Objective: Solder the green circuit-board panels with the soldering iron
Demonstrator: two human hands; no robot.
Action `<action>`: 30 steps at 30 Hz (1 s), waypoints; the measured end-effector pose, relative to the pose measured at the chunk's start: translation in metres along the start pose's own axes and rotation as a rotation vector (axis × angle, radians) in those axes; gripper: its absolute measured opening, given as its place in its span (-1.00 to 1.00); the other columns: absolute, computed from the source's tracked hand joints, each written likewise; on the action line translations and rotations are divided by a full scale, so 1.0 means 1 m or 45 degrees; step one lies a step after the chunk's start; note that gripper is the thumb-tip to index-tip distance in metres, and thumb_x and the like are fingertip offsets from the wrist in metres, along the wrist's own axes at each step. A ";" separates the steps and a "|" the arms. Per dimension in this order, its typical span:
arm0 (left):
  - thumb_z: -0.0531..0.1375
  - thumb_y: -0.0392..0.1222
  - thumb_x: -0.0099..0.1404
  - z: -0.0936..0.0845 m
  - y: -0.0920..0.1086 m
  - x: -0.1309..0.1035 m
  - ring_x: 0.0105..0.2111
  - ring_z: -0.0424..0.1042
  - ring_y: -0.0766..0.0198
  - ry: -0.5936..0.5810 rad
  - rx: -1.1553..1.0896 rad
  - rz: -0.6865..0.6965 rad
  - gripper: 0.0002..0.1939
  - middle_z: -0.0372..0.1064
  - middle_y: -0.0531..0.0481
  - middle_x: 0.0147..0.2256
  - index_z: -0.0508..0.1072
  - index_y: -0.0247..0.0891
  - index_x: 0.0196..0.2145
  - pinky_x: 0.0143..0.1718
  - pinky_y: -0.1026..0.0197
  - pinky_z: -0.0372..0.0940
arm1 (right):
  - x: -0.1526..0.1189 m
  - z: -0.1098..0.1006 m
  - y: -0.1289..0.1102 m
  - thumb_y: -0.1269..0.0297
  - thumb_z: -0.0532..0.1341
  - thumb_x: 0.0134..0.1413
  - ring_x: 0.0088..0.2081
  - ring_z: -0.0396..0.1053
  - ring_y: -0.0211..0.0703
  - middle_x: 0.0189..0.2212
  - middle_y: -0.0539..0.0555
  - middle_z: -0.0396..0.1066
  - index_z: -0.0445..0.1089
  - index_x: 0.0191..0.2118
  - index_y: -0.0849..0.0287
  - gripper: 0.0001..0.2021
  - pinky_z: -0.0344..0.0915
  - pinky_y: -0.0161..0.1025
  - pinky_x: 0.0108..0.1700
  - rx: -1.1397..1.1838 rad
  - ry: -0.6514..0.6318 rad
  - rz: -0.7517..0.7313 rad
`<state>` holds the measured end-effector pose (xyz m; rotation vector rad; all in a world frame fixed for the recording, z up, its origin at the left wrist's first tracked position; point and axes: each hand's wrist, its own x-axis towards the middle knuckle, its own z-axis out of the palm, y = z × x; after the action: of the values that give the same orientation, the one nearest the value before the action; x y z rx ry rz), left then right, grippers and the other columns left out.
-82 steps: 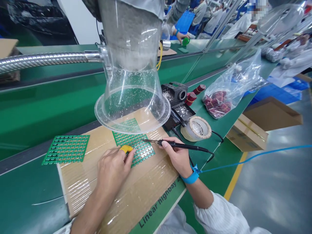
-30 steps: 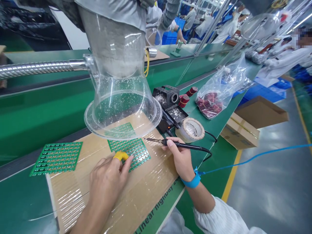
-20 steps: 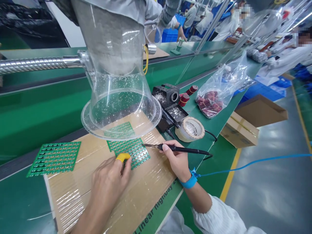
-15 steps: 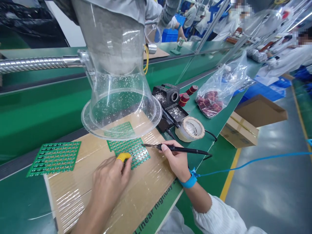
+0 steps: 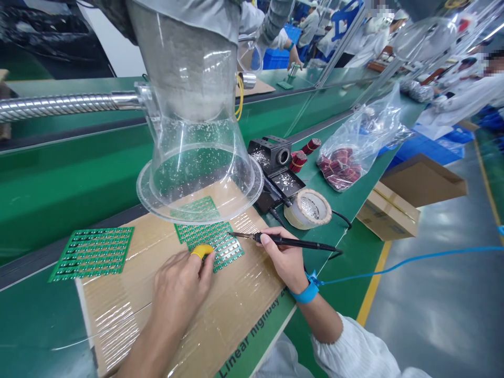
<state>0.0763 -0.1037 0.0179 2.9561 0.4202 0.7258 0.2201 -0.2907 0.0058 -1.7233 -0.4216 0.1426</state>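
right grip (image 5: 289,260) — one iron (image 5: 297,241); left (image 5: 183,278) — one wire (image 5: 221,243)

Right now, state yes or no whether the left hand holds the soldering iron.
No, the soldering iron is in the right hand, whose wrist wears the blue band.

Clear hood (image 5: 200,157) looming large, flared at the rim and flecked with white specks! Over to the hood's left, a ribbed metal hose (image 5: 71,105), running right up to its side. Just right of the hood, a yellow cable (image 5: 240,97), looped and dangling. Further right of it, a plastic bag (image 5: 370,131), slumped around dark red bundles (image 5: 342,167); lower and beyond, a cardboard box (image 5: 397,210), flap flung wide! Behind the hood, a blue crate (image 5: 275,59); back left of it, crumpled black plastic (image 5: 43,34).
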 end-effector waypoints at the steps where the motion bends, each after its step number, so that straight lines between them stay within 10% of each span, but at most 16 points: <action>1: 0.03 -0.01 0.51 -0.001 0.000 0.000 -0.60 0.34 0.23 0.000 -0.003 -0.005 -0.52 0.29 0.03 -0.61 0.24 -0.15 -0.57 -0.50 0.14 0.06 | 0.000 0.000 0.000 0.06 0.36 0.20 -0.36 0.57 -0.03 -0.38 0.07 0.58 0.56 -0.25 0.09 -0.79 0.52 -0.15 -0.28 0.014 0.002 -0.001; 30: 0.01 -0.01 0.52 -0.003 -0.001 -0.003 -0.61 0.33 0.22 -0.005 -0.011 -0.039 -0.53 0.28 0.02 -0.61 0.26 -0.16 -0.56 -0.51 0.13 0.00 | -0.001 0.000 0.002 0.13 0.38 0.21 -0.33 0.59 -0.05 -0.33 0.06 0.62 0.58 -0.20 0.08 -0.85 0.50 -0.17 -0.25 0.028 -0.100 -0.037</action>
<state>0.0722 -0.1032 0.0188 2.9357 0.4601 0.7169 0.2199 -0.2916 0.0042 -1.6932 -0.5013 0.1935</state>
